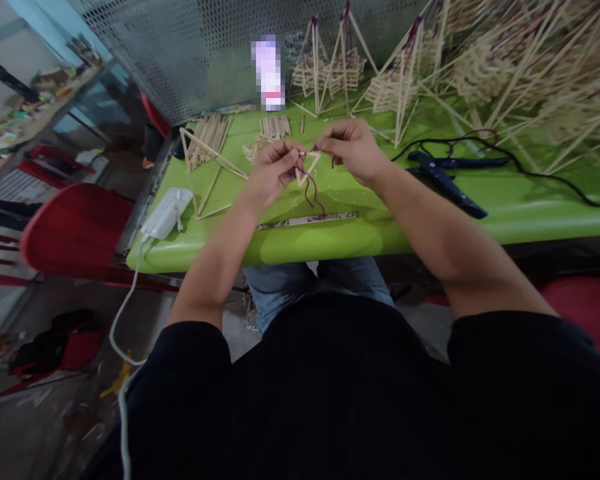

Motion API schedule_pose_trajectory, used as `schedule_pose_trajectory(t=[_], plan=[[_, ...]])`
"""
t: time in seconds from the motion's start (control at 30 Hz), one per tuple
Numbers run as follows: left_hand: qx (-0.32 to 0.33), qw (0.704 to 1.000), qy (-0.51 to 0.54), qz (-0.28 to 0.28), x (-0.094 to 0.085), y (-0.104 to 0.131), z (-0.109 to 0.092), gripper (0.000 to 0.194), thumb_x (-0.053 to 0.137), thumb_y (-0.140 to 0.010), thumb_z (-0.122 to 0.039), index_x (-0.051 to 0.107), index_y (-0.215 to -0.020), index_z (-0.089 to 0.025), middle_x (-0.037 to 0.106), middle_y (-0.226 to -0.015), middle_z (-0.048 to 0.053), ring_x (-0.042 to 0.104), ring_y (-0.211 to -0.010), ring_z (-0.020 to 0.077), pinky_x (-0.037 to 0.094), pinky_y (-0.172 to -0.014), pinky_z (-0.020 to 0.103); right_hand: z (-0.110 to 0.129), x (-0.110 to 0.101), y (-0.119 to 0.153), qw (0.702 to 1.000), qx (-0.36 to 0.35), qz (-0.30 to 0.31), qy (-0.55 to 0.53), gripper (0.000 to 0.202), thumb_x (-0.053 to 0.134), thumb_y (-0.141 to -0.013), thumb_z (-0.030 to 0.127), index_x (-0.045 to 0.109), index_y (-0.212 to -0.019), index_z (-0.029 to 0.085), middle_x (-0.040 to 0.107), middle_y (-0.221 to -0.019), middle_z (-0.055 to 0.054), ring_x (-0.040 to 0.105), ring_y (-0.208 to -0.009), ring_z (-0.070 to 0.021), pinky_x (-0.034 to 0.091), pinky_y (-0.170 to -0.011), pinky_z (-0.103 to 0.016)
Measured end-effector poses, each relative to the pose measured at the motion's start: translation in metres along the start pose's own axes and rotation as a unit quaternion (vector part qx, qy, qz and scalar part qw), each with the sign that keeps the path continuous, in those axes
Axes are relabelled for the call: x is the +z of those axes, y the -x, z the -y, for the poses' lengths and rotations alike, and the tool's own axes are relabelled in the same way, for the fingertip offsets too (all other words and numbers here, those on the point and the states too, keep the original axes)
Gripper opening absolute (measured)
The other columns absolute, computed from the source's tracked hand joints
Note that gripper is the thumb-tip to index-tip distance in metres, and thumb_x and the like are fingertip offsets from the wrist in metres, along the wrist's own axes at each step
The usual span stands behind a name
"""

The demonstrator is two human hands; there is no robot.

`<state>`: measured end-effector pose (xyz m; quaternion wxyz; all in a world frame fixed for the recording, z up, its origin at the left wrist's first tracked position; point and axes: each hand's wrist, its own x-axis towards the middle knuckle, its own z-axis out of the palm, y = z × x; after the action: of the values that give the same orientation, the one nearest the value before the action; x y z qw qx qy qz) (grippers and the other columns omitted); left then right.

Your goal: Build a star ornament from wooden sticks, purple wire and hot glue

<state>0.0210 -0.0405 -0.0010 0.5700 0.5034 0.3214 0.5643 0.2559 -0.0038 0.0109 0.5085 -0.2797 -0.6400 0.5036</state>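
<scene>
Near the middle of the green table, my left hand (276, 169) pinches the upper left corner of a small triangle of light wooden sticks (308, 167). My right hand (351, 148) is closed at the triangle's upper right, its thumb and forefinger pinching a purple string. Below the triangle, loose ends of purple string (316, 195) hang in a curl toward the table's front. A short end of string also shows under my right fingers. The exact knot or wrap at the fingertips is too small to make out.
Stick bundles (207, 140), a larger stick frame (203, 175) and a white power adapter (167, 212) lie left. A lit phone (270, 73) stands behind. Dark-handled pliers (447, 179), a black cord and many stick structures (405, 80) occupy the right. The green table's edge (320, 248) is near my lap.
</scene>
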Motion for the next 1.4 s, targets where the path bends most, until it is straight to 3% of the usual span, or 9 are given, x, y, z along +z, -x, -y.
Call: schedule_pose_trajectory(t=[0.2, 0.3, 0.5, 0.7, 0.87, 1.13, 1.3, 1.4], plan=[[-0.030, 0.999, -0.019, -0.006, 0.003, 0.001, -0.001, 0.028, 0.101, -0.107, -0.023, 0.080, -0.089, -0.022, 0.071, -0.081, -0.003, 0.073, -0.069, 0.0117, 0.061, -0.071, 0.024, 0.005, 0.001, 0.003, 0.999, -0.012, 0.033, -0.033, 0.048, 0.116, -0.086, 0.050, 0.074, -0.081, 0.028, 0.058, -0.069, 0.002, 0.047, -0.067, -0.0171, 0.049, -0.056, -0.032], [-0.038, 0.999, -0.035, 0.001, 0.004, 0.002, -0.003, 0.033, 0.103, -0.106, -0.028, 0.077, -0.088, -0.022, 0.071, -0.082, -0.003, 0.074, -0.072, 0.0124, 0.061, -0.074, 0.026, 0.008, 0.003, 0.005, 1.000, -0.007, 0.019, -0.009, 0.050, 0.116, -0.087, 0.050, 0.071, -0.078, 0.027, 0.059, -0.071, 0.002, 0.047, -0.069, -0.0165, 0.049, -0.058, -0.032], [0.040, 0.996, -0.052, 0.068, -0.006, -0.007, 0.010, 0.042, 0.111, -0.099, -0.050, 0.080, -0.091, -0.023, 0.070, -0.080, -0.003, 0.070, -0.072, 0.0120, 0.058, -0.070, 0.026, 0.004, 0.003, 0.001, 0.998, -0.041, 0.015, 0.046, 0.056, 0.113, -0.086, 0.062, 0.068, -0.078, 0.029, 0.058, -0.073, 0.001, 0.045, -0.068, -0.0181, 0.045, -0.057, -0.035], [0.075, 0.990, -0.092, 0.069, -0.014, -0.017, 0.018, 0.055, 0.110, -0.095, -0.068, 0.077, -0.091, -0.024, 0.068, -0.078, -0.004, 0.070, -0.071, 0.0120, 0.060, -0.070, 0.027, 0.001, 0.001, 0.000, 0.993, -0.056, 0.020, 0.105, 0.060, 0.108, -0.086, 0.076, 0.068, -0.081, 0.031, 0.057, -0.072, -0.001, 0.046, -0.071, -0.0219, 0.052, -0.062, -0.041], [0.071, 0.989, -0.102, 0.077, -0.012, -0.016, 0.015, 0.064, 0.112, -0.088, -0.076, 0.075, -0.089, -0.024, 0.070, -0.079, -0.003, 0.070, -0.073, 0.0129, 0.060, -0.072, 0.029, 0.001, 0.000, 0.000, 0.991, -0.052, 0.019, 0.122, 0.056, 0.106, -0.089, 0.075, 0.070, -0.085, 0.031, 0.058, -0.074, -0.002, 0.051, -0.074, -0.0246, 0.053, -0.066, -0.044], [0.071, 0.983, -0.142, 0.094, -0.016, -0.019, 0.018, 0.065, 0.106, -0.093, -0.083, 0.071, -0.094, -0.028, 0.073, -0.084, -0.002, 0.068, -0.079, 0.0160, 0.061, -0.078, 0.037, 0.005, -0.001, 0.001, 0.989, -0.061, 0.026, 0.130, 0.060, 0.099, -0.089, 0.083, 0.069, -0.083, 0.032, 0.055, -0.077, -0.004, 0.045, -0.076, -0.0252, 0.048, -0.067, -0.046], [0.082, 0.977, -0.170, 0.103, -0.019, -0.021, 0.021, 0.070, 0.099, -0.094, -0.092, 0.072, -0.095, -0.028, 0.071, -0.083, -0.001, 0.071, -0.081, 0.0175, 0.061, -0.080, 0.038, 0.008, 0.001, 0.001, 0.989, -0.057, 0.020, 0.136, 0.054, 0.101, -0.091, 0.073, 0.068, -0.081, 0.031, 0.051, -0.075, -0.003, 0.044, -0.075, -0.0241, 0.045, -0.067, -0.044], [0.086, 0.971, -0.196, 0.106, -0.020, -0.021, 0.022, 0.080, 0.094, -0.086, -0.104, 0.073, -0.097, -0.028, 0.071, -0.084, -0.001, 0.071, -0.083, 0.0185, 0.061, -0.081, 0.040, 0.007, 0.000, 0.001, 0.988, -0.055, 0.021, 0.141, 0.051, 0.101, -0.092, 0.069, 0.068, -0.082, 0.031, 0.050, -0.075, -0.002, 0.043, -0.075, -0.0234, 0.043, -0.067, -0.044]])
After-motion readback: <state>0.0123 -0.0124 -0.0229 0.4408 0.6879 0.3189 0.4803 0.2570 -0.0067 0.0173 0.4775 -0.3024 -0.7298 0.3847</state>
